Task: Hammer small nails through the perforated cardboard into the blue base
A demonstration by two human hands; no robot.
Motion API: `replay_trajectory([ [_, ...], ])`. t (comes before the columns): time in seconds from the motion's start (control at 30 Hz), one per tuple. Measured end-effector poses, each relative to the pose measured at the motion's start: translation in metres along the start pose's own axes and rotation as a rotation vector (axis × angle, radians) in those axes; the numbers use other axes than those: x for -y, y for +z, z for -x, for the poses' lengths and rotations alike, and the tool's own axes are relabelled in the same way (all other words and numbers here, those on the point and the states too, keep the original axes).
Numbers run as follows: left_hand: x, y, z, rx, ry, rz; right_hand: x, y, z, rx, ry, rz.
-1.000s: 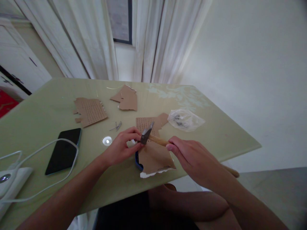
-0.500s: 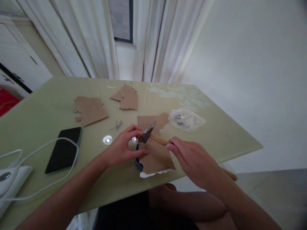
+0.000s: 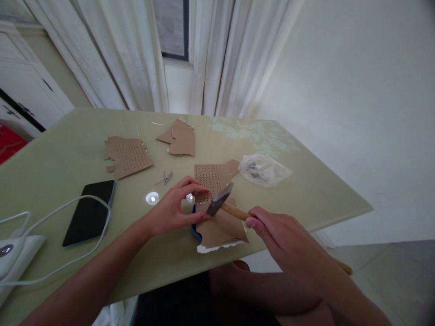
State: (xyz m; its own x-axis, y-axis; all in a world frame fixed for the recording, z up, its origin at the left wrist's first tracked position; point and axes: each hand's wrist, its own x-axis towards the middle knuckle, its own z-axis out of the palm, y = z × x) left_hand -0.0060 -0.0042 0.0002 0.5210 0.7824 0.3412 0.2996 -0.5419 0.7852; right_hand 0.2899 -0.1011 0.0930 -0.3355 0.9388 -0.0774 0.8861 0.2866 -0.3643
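Observation:
My right hand (image 3: 278, 231) is wrapped round the wooden handle of a hammer (image 3: 220, 199). The dark metal hammer head hovers above a piece of brown cardboard (image 3: 224, 226) near the table's front edge. Rows of small holes run across the cardboard's far part, and its near edge is torn and white. My left hand (image 3: 176, 203) rests at the cardboard's left side with thumb and fingers spread apart. Its thumb tip lies close to the hammer head. Part of a dark blue object (image 3: 195, 232) shows under the cardboard; its kind is hidden.
A few loose nails (image 3: 167, 177) lie left of the cardboard. Further back are another punched cardboard piece (image 3: 131, 157) and a torn scrap (image 3: 182, 139). A clear plastic bag (image 3: 263, 170) with dark contents sits to the right. At left are a phone (image 3: 90, 213) and a white cable (image 3: 73, 265).
The hammer and my right hand have shifted right and closer to me, uncovering more of the holes. My left hand has stayed almost in place.

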Motion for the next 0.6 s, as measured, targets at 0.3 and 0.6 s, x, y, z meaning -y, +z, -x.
replay_trajectory([
  [0.3, 0.011, -0.028, -0.003, 0.203, 0.000, 0.117, -0.011, 0.015, 0.007, 0.021, 0.012, -0.028],
  [0.6, 0.042, -0.056, -0.002, -0.199, -0.497, -0.612, -0.009, 0.019, 0.009, 0.028, 0.020, -0.058],
])
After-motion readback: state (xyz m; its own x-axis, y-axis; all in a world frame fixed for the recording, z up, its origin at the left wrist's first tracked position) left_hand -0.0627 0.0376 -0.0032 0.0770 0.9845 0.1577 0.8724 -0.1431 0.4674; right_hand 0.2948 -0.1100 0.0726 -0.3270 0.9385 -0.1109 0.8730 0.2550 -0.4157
